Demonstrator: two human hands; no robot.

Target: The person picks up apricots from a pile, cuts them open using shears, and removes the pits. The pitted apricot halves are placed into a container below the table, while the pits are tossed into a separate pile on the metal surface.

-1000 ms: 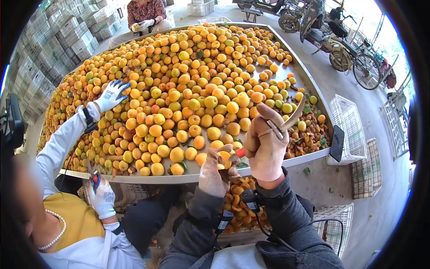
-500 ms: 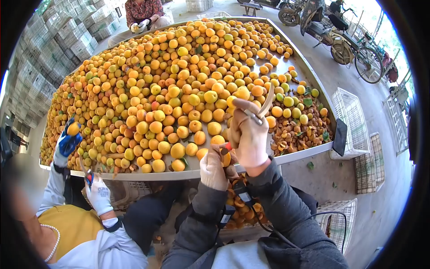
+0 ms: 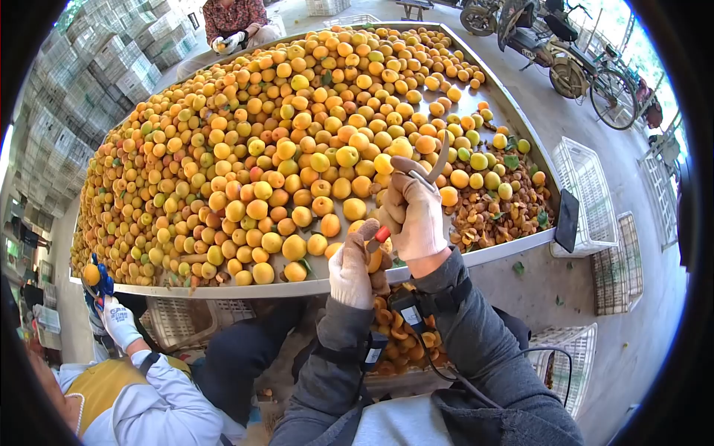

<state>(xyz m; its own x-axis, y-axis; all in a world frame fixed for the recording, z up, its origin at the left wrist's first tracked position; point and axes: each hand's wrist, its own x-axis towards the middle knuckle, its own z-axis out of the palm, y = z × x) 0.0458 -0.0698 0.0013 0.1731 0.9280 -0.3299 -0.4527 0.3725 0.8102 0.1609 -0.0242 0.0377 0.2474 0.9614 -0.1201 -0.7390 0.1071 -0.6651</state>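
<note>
My left hand (image 3: 351,269), in a white glove with brown fingertips, is closed around an apricot (image 3: 374,261) at the table's near edge; the glove hides much of the fruit. Just above and to the right, my right hand (image 3: 416,215), gloved the same way, grips a curved-bladed knife (image 3: 443,159). Its blade points up and away from the left hand, and its red end (image 3: 382,234) shows below the fist, close to the left thumb. Beyond both hands, apricots (image 3: 297,160) lie heaped on the metal-rimmed table (image 3: 506,241).
Brown apricot scraps (image 3: 483,219) lie at the table's right corner, beside a dark flat panel (image 3: 567,221). Below my hands are split apricots (image 3: 405,349). White crates (image 3: 584,197) stand right. A co-worker's gloved hand (image 3: 119,321) is at left; another person (image 3: 234,22) sits across.
My right hand turns slightly, and the blade leans a little further left. The co-worker at left has lowered the blue-gloved hand and brought both hands together. My view shifts slightly.
</note>
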